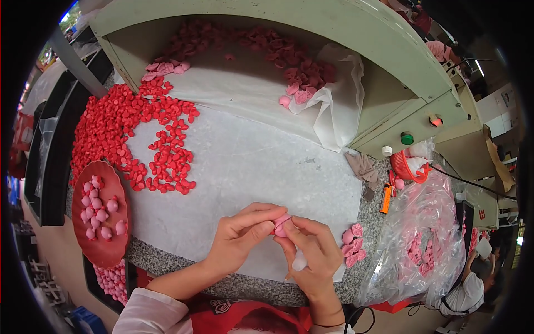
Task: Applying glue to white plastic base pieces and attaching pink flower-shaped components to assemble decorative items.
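Between the fingertips of both hands is a small pink moulded piece, rounded and folded-looking, held just above the near part of the white sheet. My left hand pinches it from the left with thumb and forefinger. My right hand grips it from the other side, its remaining fingers curled. Something small and white shows at the right hand's fingers; I cannot tell what it is. Just right of that hand lies a short row of similar pink pieces.
Many small red pieces spread over the left side. A red oval dish holds pink balls with red bits. A pale green hooded machine arches over heaped pink pieces. At right are an orange lighter, a red basket and a clear plastic bag.
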`<state>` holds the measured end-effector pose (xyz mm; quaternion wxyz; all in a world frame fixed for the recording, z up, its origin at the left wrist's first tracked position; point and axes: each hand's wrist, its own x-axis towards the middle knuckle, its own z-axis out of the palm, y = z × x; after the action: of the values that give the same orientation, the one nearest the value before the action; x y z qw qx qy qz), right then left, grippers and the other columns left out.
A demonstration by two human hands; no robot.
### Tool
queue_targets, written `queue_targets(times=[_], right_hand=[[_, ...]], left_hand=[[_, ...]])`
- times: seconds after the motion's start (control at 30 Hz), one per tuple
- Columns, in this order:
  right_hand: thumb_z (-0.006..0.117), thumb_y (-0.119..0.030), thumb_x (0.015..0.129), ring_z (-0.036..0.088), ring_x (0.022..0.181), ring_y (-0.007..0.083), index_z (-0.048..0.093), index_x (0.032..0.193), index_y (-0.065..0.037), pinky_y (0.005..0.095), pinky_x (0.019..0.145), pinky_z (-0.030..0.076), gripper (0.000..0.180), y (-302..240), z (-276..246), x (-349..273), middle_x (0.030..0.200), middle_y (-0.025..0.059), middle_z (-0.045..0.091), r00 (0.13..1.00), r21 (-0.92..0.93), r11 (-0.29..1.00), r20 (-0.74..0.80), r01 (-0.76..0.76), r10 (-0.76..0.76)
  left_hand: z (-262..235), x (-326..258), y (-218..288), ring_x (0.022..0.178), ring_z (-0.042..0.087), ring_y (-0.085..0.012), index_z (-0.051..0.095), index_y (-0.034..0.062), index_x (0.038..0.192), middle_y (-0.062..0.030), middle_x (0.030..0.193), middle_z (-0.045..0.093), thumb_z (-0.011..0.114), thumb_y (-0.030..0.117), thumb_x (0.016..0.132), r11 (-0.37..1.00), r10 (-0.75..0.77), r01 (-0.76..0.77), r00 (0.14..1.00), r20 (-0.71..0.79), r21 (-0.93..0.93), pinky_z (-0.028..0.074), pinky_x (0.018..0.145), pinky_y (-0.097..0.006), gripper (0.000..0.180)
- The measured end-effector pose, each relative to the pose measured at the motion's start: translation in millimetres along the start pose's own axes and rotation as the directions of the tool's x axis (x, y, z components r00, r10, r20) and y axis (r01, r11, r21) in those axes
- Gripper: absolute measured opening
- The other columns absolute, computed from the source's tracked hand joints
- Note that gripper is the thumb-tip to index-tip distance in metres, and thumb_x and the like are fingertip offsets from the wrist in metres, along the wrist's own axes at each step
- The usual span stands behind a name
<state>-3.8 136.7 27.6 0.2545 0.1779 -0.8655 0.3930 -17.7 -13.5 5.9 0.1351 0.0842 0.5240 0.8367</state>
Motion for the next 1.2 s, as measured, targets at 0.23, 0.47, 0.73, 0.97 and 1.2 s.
queue_targets(times=[0.23,0.47,0.73,0.97,1.2], right_hand=[[0.073,0.0,0.059,0.058,0.06,0.0152,0.064,0.093,-0.005,0.0224,0.047,0.046,0.036,1,1,-1,0.09,0.0105,0.058,1.0,0.005,1.0,-0.027,-0.006,0.006],[0.073,0.006,0.056,0.061,0.077,0.0219,0.062,0.095,-0.003,0.0265,0.062,0.052,0.042,-9,-3,4,0.093,0.0122,0.057,0.998,-0.016,0.999,0.046,-0.048,0.049],[0.071,0.006,0.058,0.061,0.075,0.0226,0.061,0.092,0.0,0.0262,0.061,0.051,0.035,-7,-1,-4,0.09,0.0141,0.059,0.998,-0.04,0.998,-0.039,0.043,-0.045],[0.072,0.006,0.059,0.06,0.068,0.0217,0.062,0.087,0.001,0.0256,0.057,0.051,0.03,-10,3,-8,0.087,0.0146,0.059,0.995,-0.11,0.99,-0.044,0.086,-0.091],[0.074,0.005,0.058,0.058,0.068,0.0183,0.06,0.089,0.0,0.0251,0.059,0.049,0.035,-12,-1,0,0.086,0.0123,0.057,0.998,0.064,0.998,-0.064,-0.006,0.01]], left_hand=[[1,0,2,0.105,0.049,-0.0226,0.053,-0.004,0.112,-0.0147,0.114,0.049,0.047,0.01,0.089,0.999,-0.021,0.022,1.0,0.02,-0.044,0.044,0.088,-0.035,0.028],[2,0,3,0.105,0.05,-0.0221,0.053,-0.0027,0.112,-0.0148,0.114,0.049,0.048,0.008,0.088,0.996,-0.038,0.038,0.999,0.004,-0.084,0.044,0.087,-0.034,0.028],[4,-3,2,0.102,0.05,-0.0182,0.054,-0.0004,0.112,-0.0114,0.113,0.048,0.056,-0.01,0.077,0.992,0.128,-0.127,0.991,0.032,-0.028,0.047,0.083,-0.028,0.037],[5,-4,1,0.099,0.053,-0.021,0.056,0.0,0.109,-0.0172,0.113,0.05,0.058,-0.004,0.077,0.989,0.14,-0.14,0.99,-0.003,0.045,0.046,0.08,-0.027,0.033],[1,-3,-7,0.102,0.052,-0.0264,0.057,0.004,0.109,-0.0185,0.113,0.05,0.056,0.001,0.08,0.975,0.135,-0.126,0.99,0.037,-0.182,0.044,0.086,-0.036,0.029]])
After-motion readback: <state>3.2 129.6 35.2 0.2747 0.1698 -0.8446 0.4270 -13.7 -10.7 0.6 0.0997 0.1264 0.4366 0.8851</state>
